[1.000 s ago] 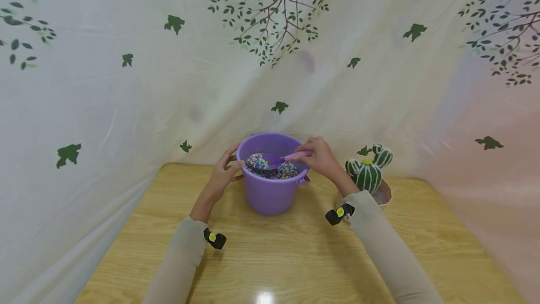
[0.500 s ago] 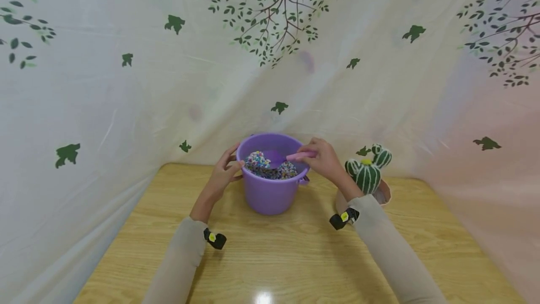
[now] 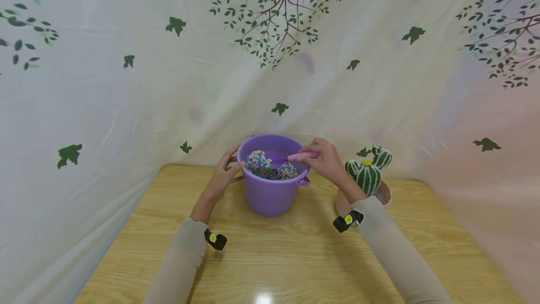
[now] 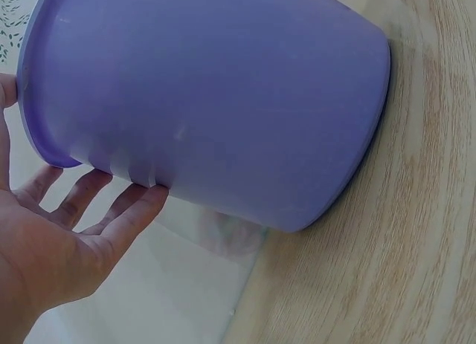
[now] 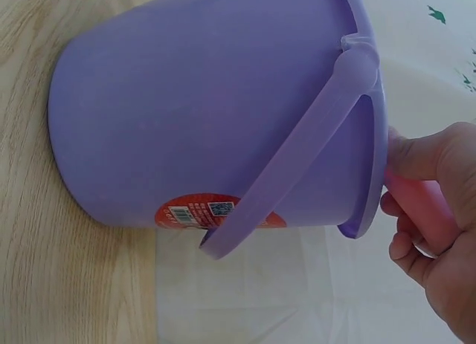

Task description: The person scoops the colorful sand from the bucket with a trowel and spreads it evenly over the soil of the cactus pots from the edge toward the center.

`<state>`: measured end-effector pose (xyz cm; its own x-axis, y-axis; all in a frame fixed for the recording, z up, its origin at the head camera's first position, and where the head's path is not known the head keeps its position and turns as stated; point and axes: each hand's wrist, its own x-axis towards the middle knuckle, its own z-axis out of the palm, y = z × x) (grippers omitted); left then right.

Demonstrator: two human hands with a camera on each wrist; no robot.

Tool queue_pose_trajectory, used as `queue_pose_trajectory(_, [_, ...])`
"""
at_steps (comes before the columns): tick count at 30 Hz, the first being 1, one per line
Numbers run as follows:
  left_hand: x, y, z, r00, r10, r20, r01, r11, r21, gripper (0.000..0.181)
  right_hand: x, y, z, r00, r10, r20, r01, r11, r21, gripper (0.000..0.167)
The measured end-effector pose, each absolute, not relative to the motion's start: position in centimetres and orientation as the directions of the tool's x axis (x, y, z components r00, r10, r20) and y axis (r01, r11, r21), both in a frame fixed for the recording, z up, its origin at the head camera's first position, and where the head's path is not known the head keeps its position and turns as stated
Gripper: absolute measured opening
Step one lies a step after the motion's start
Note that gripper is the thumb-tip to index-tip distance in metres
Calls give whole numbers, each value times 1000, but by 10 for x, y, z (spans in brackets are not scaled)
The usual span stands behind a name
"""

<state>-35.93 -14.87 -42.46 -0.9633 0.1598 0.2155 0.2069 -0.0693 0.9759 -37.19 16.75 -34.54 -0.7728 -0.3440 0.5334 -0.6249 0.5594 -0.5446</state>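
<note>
A purple bucket [image 3: 271, 197] stands upright, partly filled with small multicoloured beads [image 3: 288, 171]. On its left side my left hand [image 3: 221, 175] rests its spread, fairly straight fingertips against the outer wall, the thumb at the rim. The same left hand [image 4: 67, 247] shows beside the wall in the left wrist view. My right hand [image 3: 326, 159] grips the pink handle of a scoop [image 3: 302, 155] at the right rim. Its purple blade dips inside the bucket, mostly hidden, near a mound of beads. In the right wrist view, my right hand [image 5: 446, 188] curls round that handle.
A knitted cactus [image 3: 368, 178] in a pale pot stands right of the bucket, close behind my right forearm. The bucket's carrying handle [image 5: 290, 158] hangs down its side. A curtain with printed leaves [image 3: 202, 83] closes off the back of the wooden table [image 3: 278, 257].
The scoop has lowered into the bucket; its blade showed clearly with beads on it before. My right hand has shifted slightly right and down. The left hand and bucket stay put.
</note>
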Motion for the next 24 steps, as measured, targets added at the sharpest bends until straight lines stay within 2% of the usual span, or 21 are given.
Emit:
queue_pose_trajectory(10, [-358, -148, -424, -968, 153, 201, 190, -81, 978, 65, -364, 177, -332, -771, -333, 542, -618, 595, -514, 21])
queue_pose_trajectory(24, [-356, -146, -421, -977, 151, 150, 139, -83, 987, 68, -348, 222, -308, -803, -297, 516, -568, 644, -513, 23])
